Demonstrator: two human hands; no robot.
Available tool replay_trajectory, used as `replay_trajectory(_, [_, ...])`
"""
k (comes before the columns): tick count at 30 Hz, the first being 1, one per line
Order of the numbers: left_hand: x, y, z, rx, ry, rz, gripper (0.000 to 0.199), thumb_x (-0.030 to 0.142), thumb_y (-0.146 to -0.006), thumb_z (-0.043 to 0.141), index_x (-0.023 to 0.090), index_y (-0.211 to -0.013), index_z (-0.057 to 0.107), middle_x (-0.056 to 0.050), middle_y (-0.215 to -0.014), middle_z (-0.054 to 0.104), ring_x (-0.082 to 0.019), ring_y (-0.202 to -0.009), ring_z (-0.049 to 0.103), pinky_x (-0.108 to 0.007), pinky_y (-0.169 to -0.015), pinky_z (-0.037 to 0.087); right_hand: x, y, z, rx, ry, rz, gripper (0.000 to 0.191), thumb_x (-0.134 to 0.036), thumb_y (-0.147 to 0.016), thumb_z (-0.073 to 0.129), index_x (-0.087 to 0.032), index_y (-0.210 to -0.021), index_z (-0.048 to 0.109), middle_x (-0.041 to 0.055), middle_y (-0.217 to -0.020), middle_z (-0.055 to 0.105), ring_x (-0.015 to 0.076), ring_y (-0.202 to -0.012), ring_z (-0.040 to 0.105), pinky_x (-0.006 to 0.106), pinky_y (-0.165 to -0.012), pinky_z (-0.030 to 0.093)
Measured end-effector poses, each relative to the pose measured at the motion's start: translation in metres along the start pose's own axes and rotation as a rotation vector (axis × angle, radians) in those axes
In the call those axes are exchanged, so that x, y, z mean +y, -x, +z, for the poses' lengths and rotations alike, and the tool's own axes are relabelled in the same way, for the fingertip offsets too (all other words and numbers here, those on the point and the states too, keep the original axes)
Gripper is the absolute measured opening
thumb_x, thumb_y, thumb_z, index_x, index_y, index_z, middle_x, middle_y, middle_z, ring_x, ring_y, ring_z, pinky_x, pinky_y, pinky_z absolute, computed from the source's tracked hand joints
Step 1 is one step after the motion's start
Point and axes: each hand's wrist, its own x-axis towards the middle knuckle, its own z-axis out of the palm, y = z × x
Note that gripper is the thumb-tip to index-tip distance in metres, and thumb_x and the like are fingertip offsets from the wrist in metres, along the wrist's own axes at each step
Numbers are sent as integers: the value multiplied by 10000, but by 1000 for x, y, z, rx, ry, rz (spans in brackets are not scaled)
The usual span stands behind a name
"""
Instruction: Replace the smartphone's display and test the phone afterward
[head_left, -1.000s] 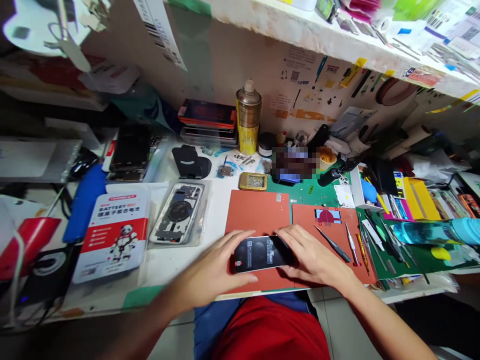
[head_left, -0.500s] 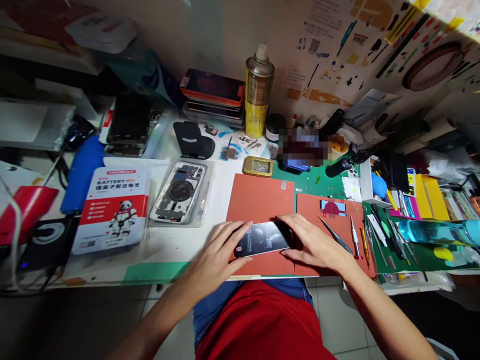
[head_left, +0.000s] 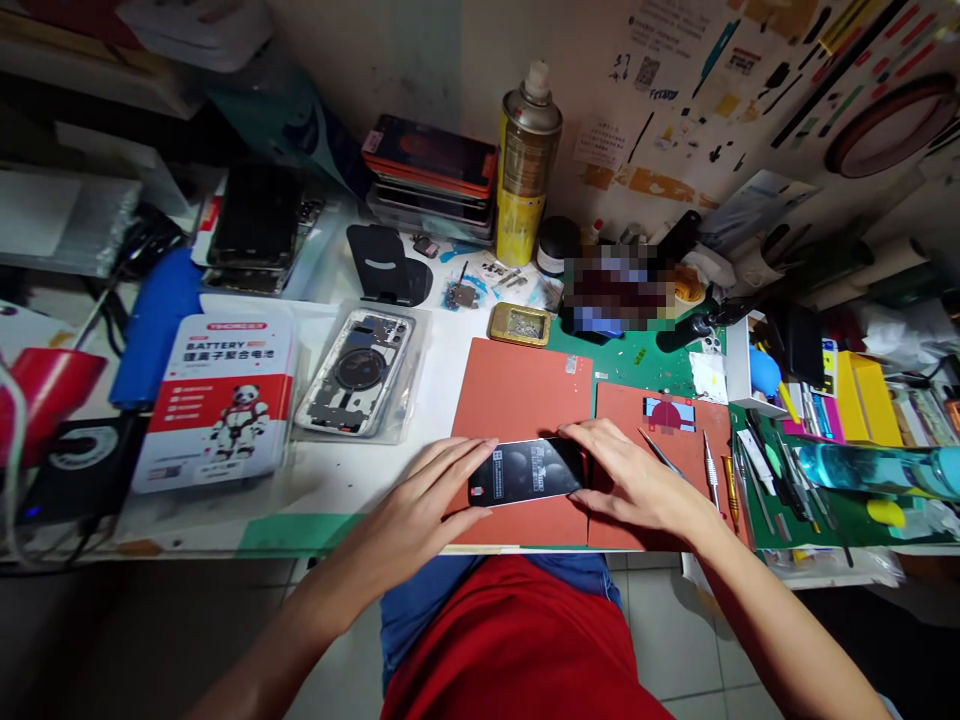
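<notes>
A dark phone (head_left: 529, 472) with white print on its face lies lengthwise over the orange-brown mat (head_left: 517, 390). Its left end sits between the thumb and fingers of my left hand (head_left: 431, 500). Thumb and fingers of my right hand (head_left: 626, 480) grip the other end. Just right of my right hand are a grey pointed tool (head_left: 660, 453), a silver tool (head_left: 709, 470) and an orange tool (head_left: 730, 492). Above them on the mat is a small piece with a blue and dark red face (head_left: 669, 414).
A battery box (head_left: 217, 400) and an opened phone back in a clear bag (head_left: 360, 370) are at the left. Behind the mat stand a metal tin (head_left: 519, 325), a yellow spray can (head_left: 526, 165) and stacked phones (head_left: 431, 175). A blue bottle (head_left: 874, 470) lies at the right.
The camera view has shifted slightly. Both hands stay at the phone's two ends, and the phone looks a little more level, with its print easier to read.
</notes>
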Motion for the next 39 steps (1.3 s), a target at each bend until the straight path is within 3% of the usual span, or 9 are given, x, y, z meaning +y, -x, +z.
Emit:
replay_trajectory(13, [0,-3,-3,3,1,50,682,346,-1055,624,319,-1660,310,-102,-1522,570,-278,-1444,520,-448,-1203,471,-2,-8,-9,-12,40,-56,846,-141,-872,736,-302,-1613,360,92,-1437,633,270,-1289,561,486,-1070,570])
replay_trajectory(20, [3,-7,-8,20,-1,50,729,293,-1021,625,315,-1670,293,-109,-1485,593,-287,-1404,559,-458,-1178,493,2,-9,-16,-33,-38,-13,825,-287,-908,778,-347,-1618,362,90,-1505,610,294,-1334,586,521,-1086,570])
replay_trajectory(32, [5,-13,-16,-3,27,-17,671,355,-1044,575,304,-1662,322,-85,-1562,572,-282,-1424,564,-465,-1222,460,13,-7,-24,2,-145,-34,626,-408,-994,715,-308,-1565,478,96,-1520,637,267,-1368,640,538,-1144,545])
replay_trajectory(39, [4,-19,-18,-22,26,-27,570,387,-1099,477,285,-1645,346,-94,-1524,588,-259,-1397,576,-419,-1187,464,13,-6,-22,56,-215,16,547,-382,-1029,670,-303,-1546,509,80,-1524,648,268,-1379,653,537,-1168,542])
